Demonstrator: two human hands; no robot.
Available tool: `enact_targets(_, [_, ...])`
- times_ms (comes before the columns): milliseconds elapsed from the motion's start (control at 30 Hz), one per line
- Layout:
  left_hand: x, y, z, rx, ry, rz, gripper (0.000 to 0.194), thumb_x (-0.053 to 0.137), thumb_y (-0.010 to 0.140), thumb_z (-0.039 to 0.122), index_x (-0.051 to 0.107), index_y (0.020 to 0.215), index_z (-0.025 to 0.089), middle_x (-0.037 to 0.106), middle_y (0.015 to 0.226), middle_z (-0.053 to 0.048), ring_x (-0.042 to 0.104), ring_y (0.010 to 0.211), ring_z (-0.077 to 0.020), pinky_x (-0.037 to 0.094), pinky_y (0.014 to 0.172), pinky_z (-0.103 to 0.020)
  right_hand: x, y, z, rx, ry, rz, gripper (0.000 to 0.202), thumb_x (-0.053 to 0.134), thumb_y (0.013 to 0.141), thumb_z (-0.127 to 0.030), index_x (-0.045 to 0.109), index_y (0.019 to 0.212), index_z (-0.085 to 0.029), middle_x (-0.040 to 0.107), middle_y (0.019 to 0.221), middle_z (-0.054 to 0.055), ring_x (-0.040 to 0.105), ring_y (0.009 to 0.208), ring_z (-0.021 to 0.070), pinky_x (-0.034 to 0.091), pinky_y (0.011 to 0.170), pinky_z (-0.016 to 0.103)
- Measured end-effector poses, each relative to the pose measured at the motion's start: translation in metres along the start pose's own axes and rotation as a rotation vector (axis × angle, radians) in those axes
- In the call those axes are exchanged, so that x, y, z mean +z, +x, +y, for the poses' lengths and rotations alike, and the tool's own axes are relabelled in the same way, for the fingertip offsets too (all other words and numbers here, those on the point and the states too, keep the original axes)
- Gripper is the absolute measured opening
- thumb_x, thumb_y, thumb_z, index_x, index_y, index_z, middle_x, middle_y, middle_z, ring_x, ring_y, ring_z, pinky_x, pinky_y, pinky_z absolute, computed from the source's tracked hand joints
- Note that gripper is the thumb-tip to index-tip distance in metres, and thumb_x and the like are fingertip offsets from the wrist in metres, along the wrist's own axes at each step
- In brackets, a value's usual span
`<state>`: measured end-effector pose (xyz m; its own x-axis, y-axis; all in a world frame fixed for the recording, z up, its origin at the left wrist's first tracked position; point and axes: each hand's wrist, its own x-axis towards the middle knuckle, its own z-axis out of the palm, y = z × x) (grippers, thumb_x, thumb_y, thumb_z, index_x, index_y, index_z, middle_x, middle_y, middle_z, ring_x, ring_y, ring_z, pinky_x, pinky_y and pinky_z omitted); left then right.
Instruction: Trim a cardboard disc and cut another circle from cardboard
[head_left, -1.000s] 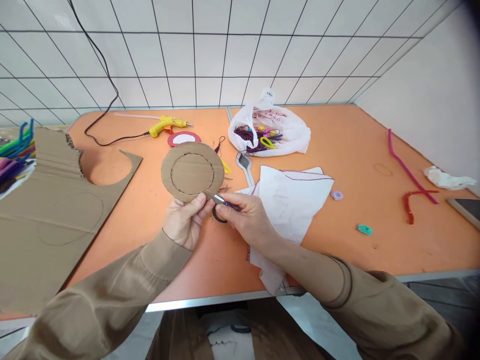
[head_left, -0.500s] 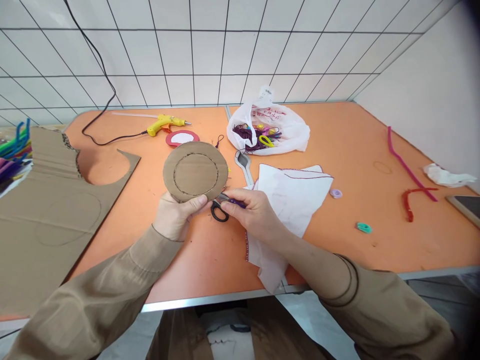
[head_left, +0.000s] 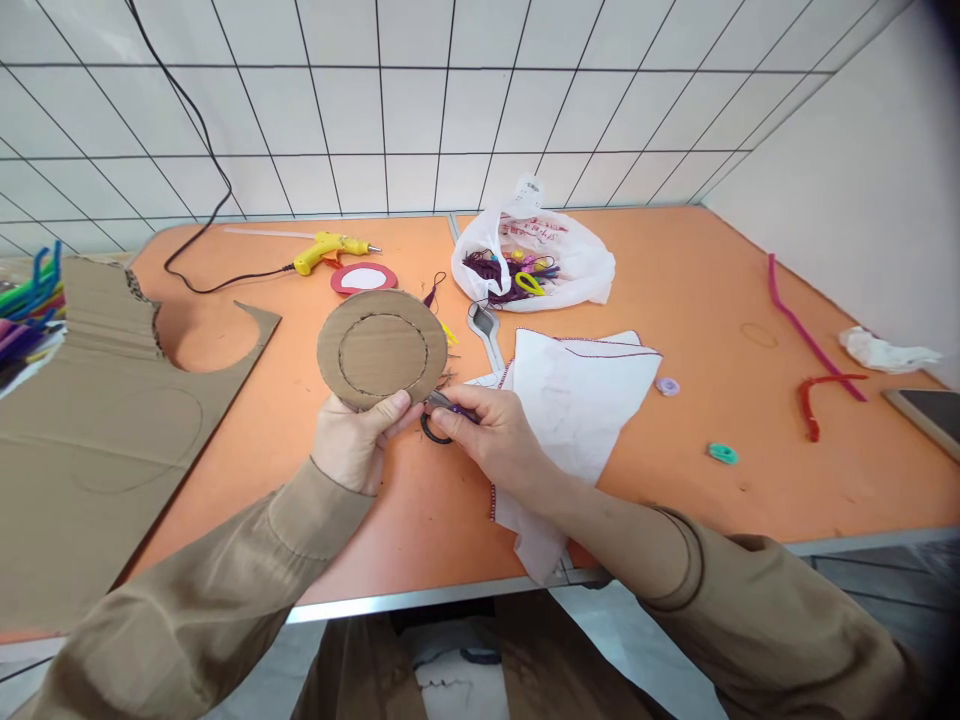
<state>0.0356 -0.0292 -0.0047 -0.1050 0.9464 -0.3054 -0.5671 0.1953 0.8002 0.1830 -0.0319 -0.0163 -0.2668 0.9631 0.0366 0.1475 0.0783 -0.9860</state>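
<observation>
My left hand [head_left: 352, 440] grips the lower edge of a round cardboard disc [head_left: 382, 355], thumb in front and fingers behind it. An inner ring is cut or scored into the disc's face. My right hand [head_left: 495, 430] is closed around a utility knife [head_left: 454, 408] with a purple body and grey metal tip. That tip is at the disc's lower right edge; whether it touches the cardboard I cannot tell. Below the knife, a black loop handle [head_left: 435, 432], apparently of scissors, shows on the table, partly hidden by my hands.
A yellow glue gun [head_left: 330, 250] with a cord lies at the back left, near a red ring [head_left: 364, 278]. Cut cardboard [head_left: 97, 420] covers the left side. A plastic bag of threads [head_left: 577, 260], a white cloth [head_left: 577, 400] and pipe cleaners [head_left: 810, 320] lie rightward.
The disc and my left hand have shifted slightly left and down. My right hand has moved a little left with the knife, covering more of the black handle.
</observation>
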Motion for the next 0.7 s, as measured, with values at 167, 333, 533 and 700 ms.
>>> enact_targets(167, [0.000, -0.002, 0.000, -0.044, -0.025, 0.011, 0.056, 0.087, 0.045, 0.007, 0.070, 0.098, 0.019, 0.074, 0.074, 0.001, 0.071, 0.071, -0.0155, 0.060, 0.063, -0.023, 0.000, 0.001, 0.003, -0.031, -0.047, -0.005, 0.020, 0.052, 0.081, -0.029, 0.051, 0.064, -0.017, 0.040, 0.060, -0.003, 0.036, 0.059, 0.0107, 0.028, 0.056, 0.026])
enact_targets(333, [0.000, -0.003, 0.001, -0.048, -0.036, 0.037, 0.055, 0.085, 0.045, 0.005, 0.071, 0.096, 0.019, 0.074, 0.073, 0.001, 0.070, 0.070, -0.0148, 0.059, 0.062, -0.023, 0.001, 0.002, 0.003, -0.006, 0.007, -0.043, 0.020, 0.054, 0.080, -0.030, 0.052, 0.065, -0.017, 0.038, 0.057, -0.005, 0.032, 0.053, 0.0088, 0.026, 0.052, 0.025])
enact_targets(533, [-0.001, -0.001, 0.004, -0.011, 0.063, -0.074, 0.036, 0.088, 0.048, 0.015, 0.072, 0.080, 0.015, 0.076, 0.080, -0.003, 0.071, 0.074, -0.0174, 0.060, 0.066, -0.025, -0.005, 0.004, -0.001, 0.124, 0.181, -0.118, 0.021, 0.057, 0.078, -0.037, 0.055, 0.072, -0.017, 0.038, 0.052, -0.007, 0.030, 0.042, 0.0061, 0.022, 0.043, 0.024])
enact_targets(700, [-0.002, -0.003, 0.013, 0.008, 0.147, -0.161, 0.031, 0.083, 0.063, 0.033, 0.073, 0.086, 0.015, 0.077, 0.090, -0.008, 0.073, 0.081, -0.0226, 0.061, 0.068, -0.029, -0.011, 0.005, -0.002, 0.135, 0.185, -0.119, 0.019, 0.059, 0.078, -0.035, 0.058, 0.076, -0.016, 0.038, 0.050, -0.008, 0.030, 0.041, 0.0057, 0.021, 0.041, 0.024])
